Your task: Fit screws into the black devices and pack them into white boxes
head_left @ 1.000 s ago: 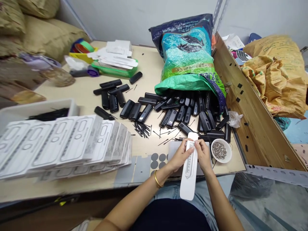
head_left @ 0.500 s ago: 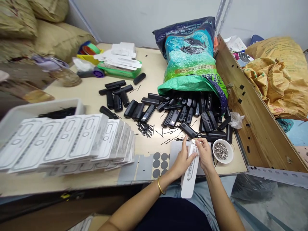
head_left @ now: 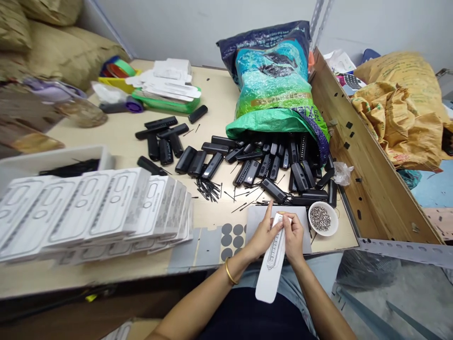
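Between my two hands is a narrow white cardboard box (head_left: 274, 264), printed with a long outline drawing, its near flap hanging out towards my lap. My left hand (head_left: 265, 233) grips the box from the left, thumb on the printed face and index finger stretched along the far side. At the far end, my right hand (head_left: 293, 233) pinches the box with thumb and fingers. Whatever is inside the box is hidden. Just beyond lie black plastic cases (head_left: 273, 190) and thin black sticks (head_left: 247, 206). A white bowl of small metal parts (head_left: 322, 218) stands right of my right hand.
Stacked white printed boxes (head_left: 116, 203) fill the left front, before a white bin (head_left: 102, 156). A colourful woven sack (head_left: 272, 85) spills black cases at the back. A green tray (head_left: 166, 104) holds flat white cartons. A wooden board (head_left: 382, 165) edges the right side.
The box has turned so its printed face shows more fully, and its near end has swung left. My right thumb has come onto its far end. The view has shifted slightly.
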Tool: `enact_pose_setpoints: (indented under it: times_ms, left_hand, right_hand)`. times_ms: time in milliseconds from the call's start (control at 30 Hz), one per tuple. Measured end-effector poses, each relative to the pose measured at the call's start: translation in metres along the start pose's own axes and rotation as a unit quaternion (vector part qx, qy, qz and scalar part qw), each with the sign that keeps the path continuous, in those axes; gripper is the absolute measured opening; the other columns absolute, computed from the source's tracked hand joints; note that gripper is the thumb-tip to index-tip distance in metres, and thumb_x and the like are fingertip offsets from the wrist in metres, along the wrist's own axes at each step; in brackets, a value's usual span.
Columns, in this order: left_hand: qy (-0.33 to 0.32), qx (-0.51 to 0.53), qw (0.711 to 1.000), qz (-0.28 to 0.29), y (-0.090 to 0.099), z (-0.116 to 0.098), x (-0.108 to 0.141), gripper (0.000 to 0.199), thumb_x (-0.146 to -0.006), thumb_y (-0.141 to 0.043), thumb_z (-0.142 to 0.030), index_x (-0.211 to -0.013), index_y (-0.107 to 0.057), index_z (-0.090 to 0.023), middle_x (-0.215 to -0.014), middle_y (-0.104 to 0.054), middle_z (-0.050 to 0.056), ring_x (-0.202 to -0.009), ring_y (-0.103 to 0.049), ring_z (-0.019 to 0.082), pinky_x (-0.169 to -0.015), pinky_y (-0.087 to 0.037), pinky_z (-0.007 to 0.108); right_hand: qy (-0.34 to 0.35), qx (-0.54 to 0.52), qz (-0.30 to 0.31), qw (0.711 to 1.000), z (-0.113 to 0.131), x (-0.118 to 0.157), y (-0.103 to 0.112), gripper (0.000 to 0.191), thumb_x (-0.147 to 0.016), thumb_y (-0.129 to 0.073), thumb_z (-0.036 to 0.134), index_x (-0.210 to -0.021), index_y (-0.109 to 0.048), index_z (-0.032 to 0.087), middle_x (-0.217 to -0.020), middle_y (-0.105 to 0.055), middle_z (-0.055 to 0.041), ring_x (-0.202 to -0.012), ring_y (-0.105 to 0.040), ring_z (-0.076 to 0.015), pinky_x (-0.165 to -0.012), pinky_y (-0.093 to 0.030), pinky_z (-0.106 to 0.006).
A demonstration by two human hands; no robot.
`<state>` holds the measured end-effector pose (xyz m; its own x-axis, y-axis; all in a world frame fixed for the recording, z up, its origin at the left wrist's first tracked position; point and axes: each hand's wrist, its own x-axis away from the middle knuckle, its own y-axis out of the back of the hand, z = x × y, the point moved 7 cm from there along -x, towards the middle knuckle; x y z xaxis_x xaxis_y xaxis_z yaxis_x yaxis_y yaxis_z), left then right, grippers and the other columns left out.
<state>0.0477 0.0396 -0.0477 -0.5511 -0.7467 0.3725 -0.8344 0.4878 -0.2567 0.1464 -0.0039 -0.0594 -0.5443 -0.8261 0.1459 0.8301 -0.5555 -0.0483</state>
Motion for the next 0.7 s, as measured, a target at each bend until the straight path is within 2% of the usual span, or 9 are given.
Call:
enact_pose_setpoints:
  times_ms: [133, 233, 333, 400, 467, 533, 600, 633, 700]
  left_hand:
    - [-0.012, -0.004, 1.0, -0.02, 0.006, -0.011, -0.006, 0.069, -0.084, -0.054, -0.044, -0.144, -0.027, -0.022, -0.092, -0.066, 0.007, -0.083, -0.062, 0.021, -0.078, -0.047, 0.034]
    - [-0.096, -0.101, 0.987, 0.077, 0.0, -0.032, -0.002, 0.058, -0.086, -0.05, -0.04, -0.14, -0.036, -0.024, -0.12, -0.059, 0.013, -0.106, -0.057, 0.028, -0.095, -0.042, 0.045]
    - [-0.271, -0.254, 0.915, 0.159, -0.013, -0.051, 0.018, 0.058, -0.073, -0.067, -0.029, -0.129, -0.051, -0.023, -0.142, -0.041, 0.014, -0.133, -0.032, 0.034, -0.112, -0.017, 0.052]
    - [-0.337, -0.305, 0.877, 0.158, -0.014, -0.056, 0.028, 0.054, -0.067, -0.071, -0.027, -0.12, -0.057, -0.022, -0.138, -0.045, 0.015, -0.134, -0.03, 0.035, -0.113, -0.01, 0.053]
    - [-0.332, -0.312, 0.884, 0.102, -0.001, -0.057, 0.027, 0.055, -0.066, -0.072, -0.029, -0.117, -0.055, -0.02, -0.125, -0.054, 0.016, -0.125, -0.042, 0.034, -0.11, -0.021, 0.052]
    - [-0.27, -0.306, 0.913, -0.018, 0.027, -0.055, 0.018, 0.063, -0.066, -0.072, -0.032, -0.123, -0.048, -0.019, -0.116, -0.057, 0.015, -0.109, -0.053, 0.032, -0.099, -0.038, 0.048]
    - [-0.191, -0.311, 0.922, -0.126, 0.057, -0.05, 0.011, 0.067, -0.069, -0.069, -0.035, -0.129, -0.042, -0.02, -0.112, -0.059, 0.013, -0.098, -0.058, 0.029, -0.088, -0.044, 0.044]
    - [-0.16, -0.326, 0.919, -0.155, 0.068, -0.047, 0.008, 0.068, -0.07, -0.067, -0.036, -0.13, -0.04, -0.021, -0.113, -0.059, 0.012, -0.097, -0.058, 0.029, -0.086, -0.045, 0.042]
    - [-0.123, -0.383, 0.9, -0.169, 0.082, -0.044, 0.005, 0.067, -0.071, -0.065, -0.037, -0.132, -0.04, -0.022, -0.116, -0.058, 0.011, -0.1, -0.057, 0.028, -0.087, -0.044, 0.041]
  right_hand:
    - [-0.047, -0.021, 0.015, 0.999, -0.007, -0.019, 0.005, 0.023, -0.081, -0.057, 0.046, -0.086, -0.055, 0.023, -0.075, -0.062, 0.0015, -0.067, -0.058, -0.015, -0.062, -0.047, -0.026]
    - [-0.056, -0.048, -0.051, 0.996, -0.009, -0.036, 0.022, 0.029, -0.08, -0.055, 0.051, -0.091, -0.051, 0.024, -0.071, -0.059, 0.0044, -0.058, -0.055, -0.0129, -0.055, -0.046, -0.026]
    - [-0.009, 0.015, -0.045, 0.999, -0.003, -0.049, 0.018, 0.031, -0.083, -0.047, 0.052, -0.088, -0.051, 0.022, -0.073, -0.06, 0.0021, -0.062, -0.057, -0.0142, -0.061, -0.048, -0.029]
    - [0.013, 0.059, 0.006, 0.998, 0.0, -0.055, 0.002, 0.029, -0.083, -0.048, 0.049, -0.084, -0.055, 0.021, -0.076, -0.061, -0.0009, -0.072, -0.059, -0.0172, -0.068, -0.049, -0.032]
    - [0.036, 0.104, 0.033, 0.993, 0.003, -0.061, -0.011, 0.022, -0.081, -0.054, 0.04, -0.088, -0.059, 0.02, -0.09, -0.064, -0.0053, -0.089, -0.058, -0.0209, -0.081, -0.047, -0.036]
    - [0.075, 0.2, 0.06, 0.975, 0.007, -0.07, -0.024, 0.024, -0.078, -0.057, 0.028, -0.101, -0.061, 0.019, -0.111, -0.061, -0.0101, -0.108, -0.05, -0.0249, -0.096, -0.039, -0.041]
    - [0.098, 0.28, 0.108, 0.949, 0.006, -0.082, -0.036, 0.035, -0.075, -0.057, 0.018, -0.11, -0.059, 0.017, -0.121, -0.056, -0.0134, -0.119, -0.041, -0.0284, -0.105, -0.028, -0.046]
    - [0.098, 0.294, 0.133, 0.941, 0.003, -0.089, -0.04, 0.037, -0.075, -0.056, 0.016, -0.112, -0.059, 0.016, -0.121, -0.056, -0.0142, -0.12, -0.04, -0.0294, -0.106, -0.025, -0.048]
    - [0.084, 0.269, 0.166, 0.945, -0.001, -0.104, -0.038, 0.037, -0.076, -0.055, 0.017, -0.113, -0.058, 0.015, -0.117, -0.058, -0.0135, -0.117, -0.043, -0.0293, -0.105, -0.027, -0.047]
